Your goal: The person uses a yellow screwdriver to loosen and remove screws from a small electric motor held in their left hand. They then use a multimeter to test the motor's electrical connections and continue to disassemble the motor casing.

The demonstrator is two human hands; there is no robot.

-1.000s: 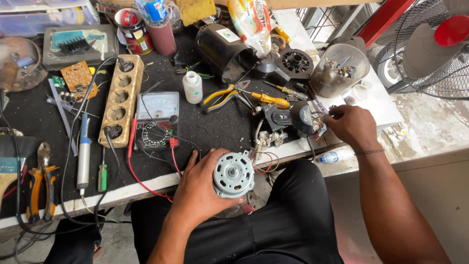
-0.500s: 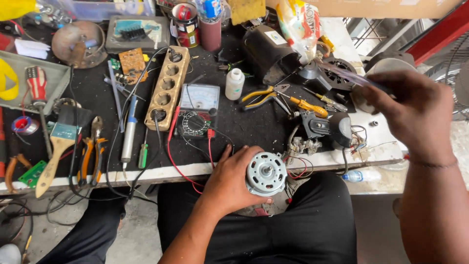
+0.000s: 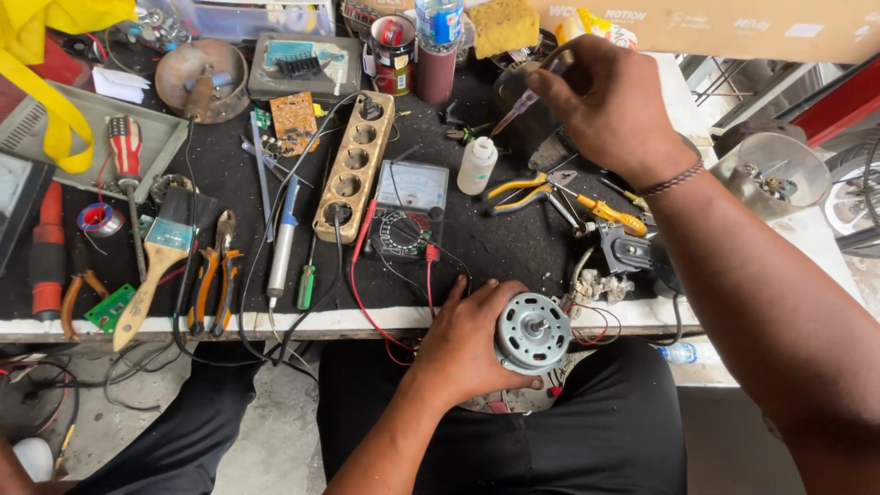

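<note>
Two hands: your left hand grips a round motor near you; your right hand, raised far over the tabletop, pinches a thin tool.

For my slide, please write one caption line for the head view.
Left hand holds a round grey metal motor at the black workbench edge; right hand lifts a thin pointed tool.
</note>
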